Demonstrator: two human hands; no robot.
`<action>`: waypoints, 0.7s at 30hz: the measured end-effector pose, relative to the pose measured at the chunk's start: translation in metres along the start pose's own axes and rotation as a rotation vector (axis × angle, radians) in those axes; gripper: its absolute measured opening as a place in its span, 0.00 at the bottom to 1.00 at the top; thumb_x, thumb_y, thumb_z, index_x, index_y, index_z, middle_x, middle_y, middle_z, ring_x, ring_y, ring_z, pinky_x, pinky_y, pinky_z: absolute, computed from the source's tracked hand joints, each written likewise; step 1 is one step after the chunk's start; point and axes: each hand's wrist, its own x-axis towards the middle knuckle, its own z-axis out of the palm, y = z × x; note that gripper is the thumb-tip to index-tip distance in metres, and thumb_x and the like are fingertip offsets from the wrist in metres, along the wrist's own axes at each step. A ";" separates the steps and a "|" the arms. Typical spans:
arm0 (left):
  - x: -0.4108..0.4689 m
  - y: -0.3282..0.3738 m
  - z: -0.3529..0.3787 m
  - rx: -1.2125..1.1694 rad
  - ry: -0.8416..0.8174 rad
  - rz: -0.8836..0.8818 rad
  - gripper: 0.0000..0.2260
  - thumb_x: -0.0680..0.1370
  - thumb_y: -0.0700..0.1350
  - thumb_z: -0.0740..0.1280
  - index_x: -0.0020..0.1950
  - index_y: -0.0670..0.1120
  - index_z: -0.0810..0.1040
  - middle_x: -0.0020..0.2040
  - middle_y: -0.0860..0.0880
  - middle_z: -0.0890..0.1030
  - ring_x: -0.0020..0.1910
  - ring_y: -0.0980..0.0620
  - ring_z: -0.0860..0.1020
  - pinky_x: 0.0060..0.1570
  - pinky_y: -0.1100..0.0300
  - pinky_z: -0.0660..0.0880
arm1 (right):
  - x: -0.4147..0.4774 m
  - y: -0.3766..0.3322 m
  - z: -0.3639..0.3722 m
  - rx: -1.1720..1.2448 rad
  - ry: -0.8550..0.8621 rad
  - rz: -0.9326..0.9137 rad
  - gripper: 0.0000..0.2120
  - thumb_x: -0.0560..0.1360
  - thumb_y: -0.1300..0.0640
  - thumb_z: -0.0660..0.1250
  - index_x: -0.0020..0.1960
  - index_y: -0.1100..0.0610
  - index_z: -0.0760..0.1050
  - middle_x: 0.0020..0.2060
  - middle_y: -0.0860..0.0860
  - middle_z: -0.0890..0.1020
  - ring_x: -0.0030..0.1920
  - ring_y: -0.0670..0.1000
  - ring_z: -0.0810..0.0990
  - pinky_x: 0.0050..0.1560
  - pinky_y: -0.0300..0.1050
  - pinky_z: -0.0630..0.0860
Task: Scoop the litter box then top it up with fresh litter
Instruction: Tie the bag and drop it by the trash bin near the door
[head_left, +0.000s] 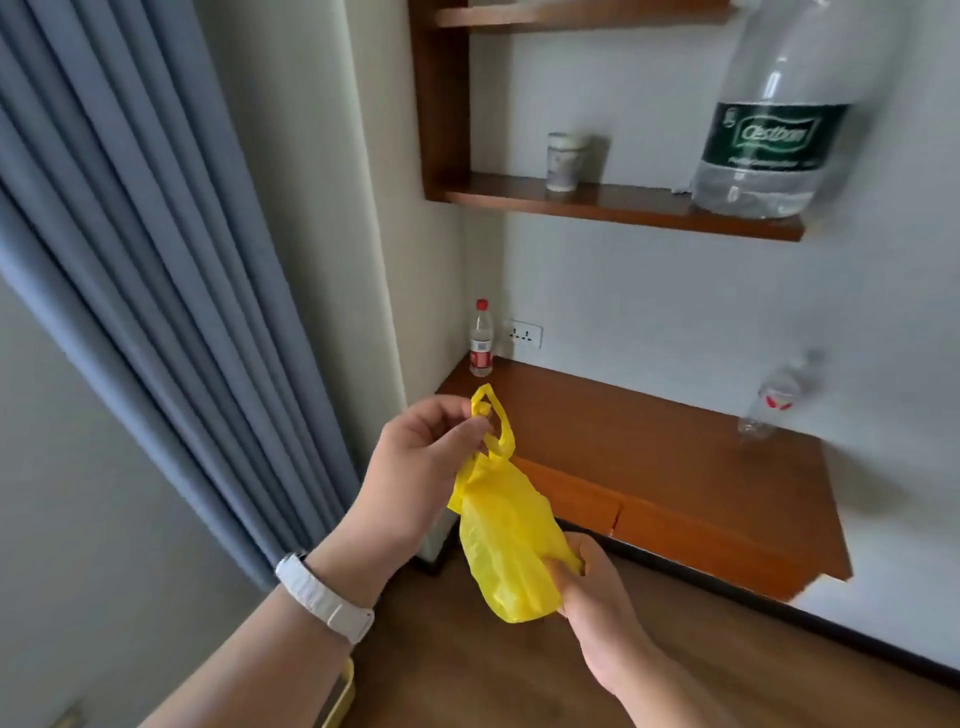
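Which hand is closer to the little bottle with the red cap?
Left. The left hand, pinching the handles of the yellow bag, is just below the bottle; the right hand holds the bag's bottom, lower and farther off.

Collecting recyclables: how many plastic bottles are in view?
3: a large bottle on the wall shelf, a red-capped bottle in the desk's back corner, a blurred clear bottle farther right on it. Others may be hidden.

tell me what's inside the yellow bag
Nothing inside shows: the bag is crumpled yellow plastic that hides any contents. The left hand pinches its top; the right hand grips its lower end. Whether it holds anything cannot be told.
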 end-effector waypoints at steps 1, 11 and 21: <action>0.000 0.001 0.024 -0.018 -0.032 -0.008 0.05 0.78 0.37 0.67 0.45 0.43 0.82 0.38 0.44 0.83 0.37 0.49 0.79 0.41 0.55 0.78 | -0.003 0.002 -0.023 0.007 0.033 0.005 0.06 0.77 0.56 0.66 0.53 0.49 0.76 0.49 0.51 0.82 0.51 0.54 0.81 0.57 0.59 0.78; -0.022 0.002 0.270 -0.017 -0.320 0.017 0.13 0.78 0.35 0.67 0.39 0.51 0.83 0.37 0.45 0.81 0.37 0.48 0.78 0.41 0.54 0.76 | -0.044 0.027 -0.257 0.149 0.231 0.020 0.10 0.76 0.56 0.70 0.56 0.53 0.74 0.51 0.53 0.82 0.51 0.54 0.82 0.52 0.55 0.81; -0.060 -0.003 0.482 -0.088 -0.552 -0.038 0.06 0.77 0.32 0.66 0.44 0.41 0.81 0.38 0.43 0.81 0.36 0.49 0.78 0.40 0.59 0.76 | -0.096 0.063 -0.442 0.302 0.482 0.017 0.21 0.65 0.49 0.73 0.56 0.53 0.74 0.49 0.56 0.82 0.50 0.58 0.82 0.52 0.60 0.80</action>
